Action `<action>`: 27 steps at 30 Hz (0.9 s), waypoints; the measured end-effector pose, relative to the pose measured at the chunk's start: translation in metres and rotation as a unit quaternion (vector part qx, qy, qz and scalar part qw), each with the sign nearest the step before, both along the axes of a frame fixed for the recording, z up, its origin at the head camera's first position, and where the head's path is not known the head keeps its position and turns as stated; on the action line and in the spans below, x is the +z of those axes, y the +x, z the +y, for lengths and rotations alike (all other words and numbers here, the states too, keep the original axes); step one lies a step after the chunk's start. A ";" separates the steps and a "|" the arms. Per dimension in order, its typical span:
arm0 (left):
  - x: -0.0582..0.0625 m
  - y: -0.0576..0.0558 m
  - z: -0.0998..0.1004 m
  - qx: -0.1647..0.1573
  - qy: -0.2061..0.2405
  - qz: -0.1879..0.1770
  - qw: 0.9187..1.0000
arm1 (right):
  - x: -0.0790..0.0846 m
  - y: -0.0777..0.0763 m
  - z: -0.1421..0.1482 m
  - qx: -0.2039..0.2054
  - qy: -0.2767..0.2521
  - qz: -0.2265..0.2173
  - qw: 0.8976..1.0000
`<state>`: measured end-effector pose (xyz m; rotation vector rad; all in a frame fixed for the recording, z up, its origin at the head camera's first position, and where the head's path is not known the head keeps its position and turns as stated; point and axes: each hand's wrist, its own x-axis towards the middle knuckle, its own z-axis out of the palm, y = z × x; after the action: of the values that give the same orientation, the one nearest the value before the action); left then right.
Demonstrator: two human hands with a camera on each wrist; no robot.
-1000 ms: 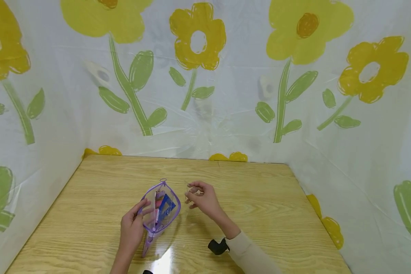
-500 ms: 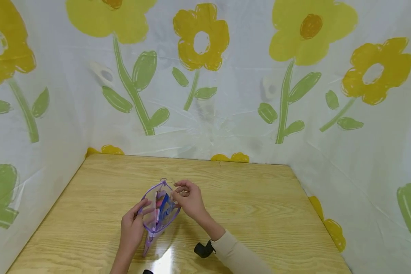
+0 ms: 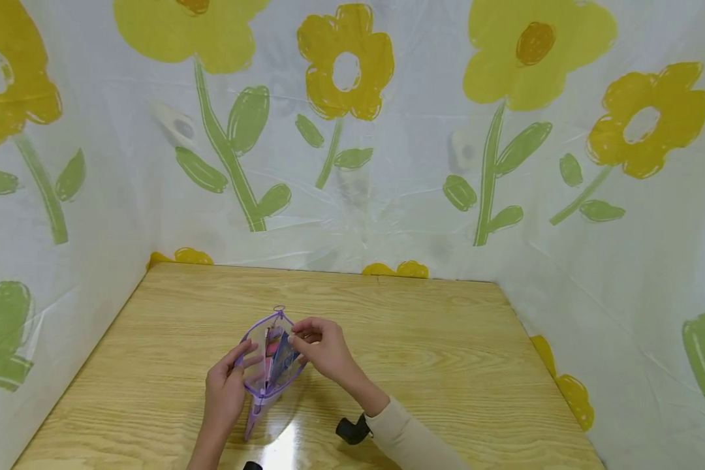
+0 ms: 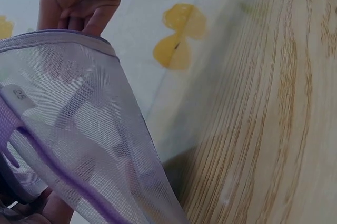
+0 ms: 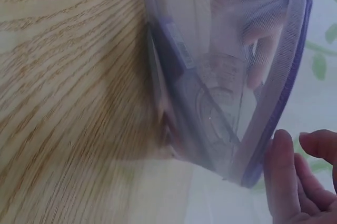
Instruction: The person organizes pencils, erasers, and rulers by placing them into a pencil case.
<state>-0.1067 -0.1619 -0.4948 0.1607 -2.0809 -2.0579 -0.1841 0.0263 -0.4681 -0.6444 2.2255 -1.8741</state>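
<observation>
A see-through mesh zipper pouch with purple trim is held up by my left hand, thumb outside and fingers inside its gaping mouth. Inside stand a flat blue item and a pink item. Through the mesh in the right wrist view, a clear plastic piece with a protractor-like arc shows within the pouch. My right hand is at the right rim, its fingertips over the opening; in the right wrist view its thumb and finger stand apart beside the rim.
The pouch is over a wood-grain table. White sheets printed with yellow flowers hang behind the table and along both sides. A black wrist device hangs at my right sleeve.
My right hand moved left from beside the pouch to its mouth, bringing a thin clear plastic piece over the opening; its fingers are now lower at the rim. My left hand keeps its grip.
</observation>
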 end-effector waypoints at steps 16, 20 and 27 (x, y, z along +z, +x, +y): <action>0.003 -0.001 0.002 0.000 -0.003 -0.009 1.000 | -0.013 -0.002 0.043 -0.012 0.000 0.057 0.998; 0.003 -0.004 0.006 0.003 -0.019 -0.012 1.000 | -0.017 -0.004 0.059 -0.035 0.006 0.062 0.997; -0.004 -0.007 0.020 0.012 -0.133 0.000 0.991 | -0.025 -0.008 0.089 -0.062 0.013 0.064 0.996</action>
<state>-0.1138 -0.1416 -0.4987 0.1414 -2.3139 -1.7442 -0.1920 0.1157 -0.4935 -0.6533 2.4180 -1.9066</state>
